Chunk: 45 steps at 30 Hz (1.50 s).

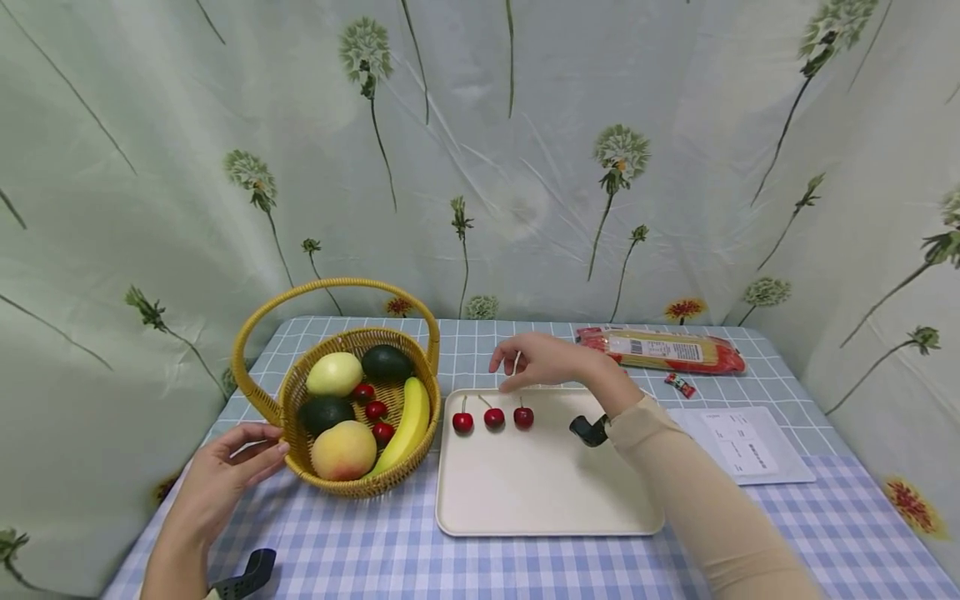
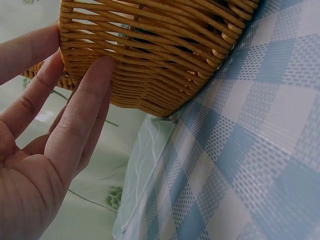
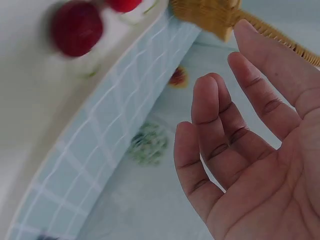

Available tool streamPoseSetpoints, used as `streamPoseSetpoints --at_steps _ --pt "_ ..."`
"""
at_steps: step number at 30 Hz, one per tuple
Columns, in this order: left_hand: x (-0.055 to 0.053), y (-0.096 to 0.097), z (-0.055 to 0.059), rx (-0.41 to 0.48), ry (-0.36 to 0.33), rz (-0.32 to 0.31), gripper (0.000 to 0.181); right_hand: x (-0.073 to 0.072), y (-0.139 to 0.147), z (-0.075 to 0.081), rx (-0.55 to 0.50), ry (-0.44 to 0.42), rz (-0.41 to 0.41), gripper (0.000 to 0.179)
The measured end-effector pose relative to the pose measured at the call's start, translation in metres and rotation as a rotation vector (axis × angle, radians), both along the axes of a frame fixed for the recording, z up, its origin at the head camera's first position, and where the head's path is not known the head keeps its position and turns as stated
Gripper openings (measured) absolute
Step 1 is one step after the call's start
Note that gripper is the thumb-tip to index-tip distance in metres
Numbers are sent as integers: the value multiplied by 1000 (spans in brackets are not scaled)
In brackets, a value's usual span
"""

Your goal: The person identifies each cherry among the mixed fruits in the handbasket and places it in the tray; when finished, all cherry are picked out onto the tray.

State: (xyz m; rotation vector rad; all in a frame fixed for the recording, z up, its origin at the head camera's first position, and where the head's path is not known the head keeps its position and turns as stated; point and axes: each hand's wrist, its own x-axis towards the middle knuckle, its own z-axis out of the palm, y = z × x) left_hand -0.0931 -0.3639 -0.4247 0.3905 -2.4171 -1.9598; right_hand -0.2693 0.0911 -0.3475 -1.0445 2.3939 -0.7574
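Observation:
At the left stands a yellow wicker basket with an arched handle. In it lie a banana, a peach, a pale green fruit, two dark green avocado-like fruits and red cherries. My left hand touches the basket's outer side with its fingertips; the left wrist view shows the fingers extended against the weave. Three stemmed cherries sit in a row on a cream tray. Over the tray's far edge hovers my right hand, fingers loosely bent, holding nothing.
Behind the tray on the right lies a red and yellow pack of what looks like noodles. A small red wrapped sweet and a flat white labelled packet lie nearer. A floral curtain hangs behind the checked tablecloth.

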Motion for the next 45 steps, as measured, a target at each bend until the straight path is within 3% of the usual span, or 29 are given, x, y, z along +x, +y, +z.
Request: streamPoseSetpoints --at_steps 3,13,22,32,45 --pt "-1 0 0 -18 -2 -7 19 1 -16 6 -2 12 40 20" --pt "-1 3 0 66 57 -12 17 4 -65 13 9 7 130 25" --pt "-1 3 1 40 49 -17 18 12 -100 19 53 -2 154 36" --pt "1 2 3 69 63 -10 16 15 -135 24 93 50 248 35" --pt "0 -1 4 19 34 -10 19 6 -185 20 234 37 239 56"
